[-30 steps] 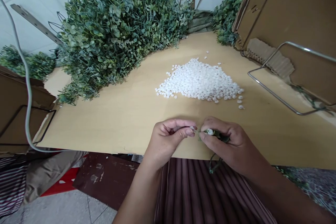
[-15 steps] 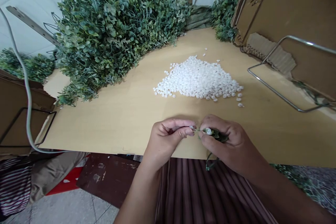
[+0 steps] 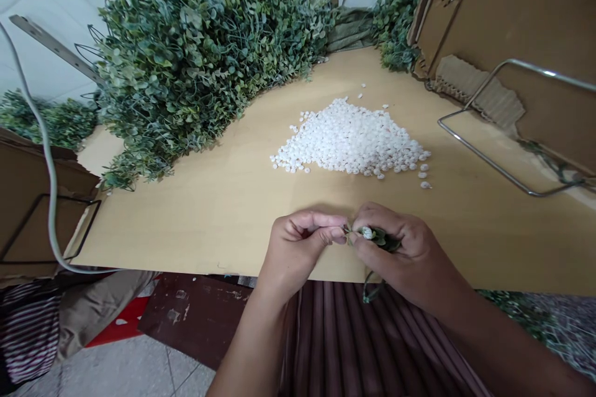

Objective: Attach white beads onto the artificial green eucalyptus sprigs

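My right hand (image 3: 395, 251) is closed round an artificial green leaf sprig (image 3: 379, 237). A small white bead-like piece (image 3: 367, 233) sits among the leaves near my thumb, and a thin green stem (image 3: 371, 290) loops below the hand. My left hand (image 3: 302, 245) is closed in a pinch at the sprig's thin tip (image 3: 347, 231). The fingertips of both hands nearly meet there. A small pale piece showed at the left fingertips just before; they now mostly cover it. Beyond the hands lies a heap of small white bead-like pieces (image 3: 351, 136) on the tan tabletop (image 3: 209, 217).
Piled artificial greenery (image 3: 195, 56) stands at the back left. At the right, a cardboard box (image 3: 526, 25) and a bent metal rod frame (image 3: 488, 167) border the table. A pale cable (image 3: 51, 198) hangs at the left. Another person's striped clothing (image 3: 30, 335) shows lower left.
My left fingertips have moved slightly right, closer to my right hand. The pale piece at their tips is now mostly hidden. My right hand keeps its hold on the sprig.
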{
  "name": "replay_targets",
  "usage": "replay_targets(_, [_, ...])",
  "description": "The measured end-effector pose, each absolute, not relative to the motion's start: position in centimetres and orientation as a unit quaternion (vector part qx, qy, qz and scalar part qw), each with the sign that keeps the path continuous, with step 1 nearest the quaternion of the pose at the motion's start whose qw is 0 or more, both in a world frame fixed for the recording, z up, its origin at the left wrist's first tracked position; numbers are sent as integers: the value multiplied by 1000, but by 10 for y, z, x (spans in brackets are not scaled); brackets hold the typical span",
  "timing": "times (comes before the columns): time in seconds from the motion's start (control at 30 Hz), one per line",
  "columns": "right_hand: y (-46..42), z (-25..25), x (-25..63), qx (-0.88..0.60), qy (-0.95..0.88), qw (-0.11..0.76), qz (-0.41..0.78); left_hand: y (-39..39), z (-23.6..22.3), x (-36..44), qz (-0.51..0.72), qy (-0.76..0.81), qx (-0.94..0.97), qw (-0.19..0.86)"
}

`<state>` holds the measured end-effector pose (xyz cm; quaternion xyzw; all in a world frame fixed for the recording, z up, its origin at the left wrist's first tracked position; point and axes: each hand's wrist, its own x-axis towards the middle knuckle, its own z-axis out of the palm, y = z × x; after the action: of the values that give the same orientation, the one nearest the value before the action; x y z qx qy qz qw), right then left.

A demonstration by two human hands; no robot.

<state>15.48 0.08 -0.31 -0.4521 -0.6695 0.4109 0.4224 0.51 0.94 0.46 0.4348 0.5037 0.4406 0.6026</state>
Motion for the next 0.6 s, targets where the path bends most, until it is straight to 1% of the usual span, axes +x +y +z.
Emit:
replay_targets(0.2, [0, -4, 154, -452, -664, 431, 410, 10, 4, 6, 457, 483, 420, 618])
replay_targets(0.43, [0, -4, 154, -454, -659, 439, 408, 9, 4, 0, 446, 458, 429, 638])
replay_targets(0.6, [1, -5, 154, -453, -662, 437, 407, 9, 6, 1, 449, 479, 434, 617])
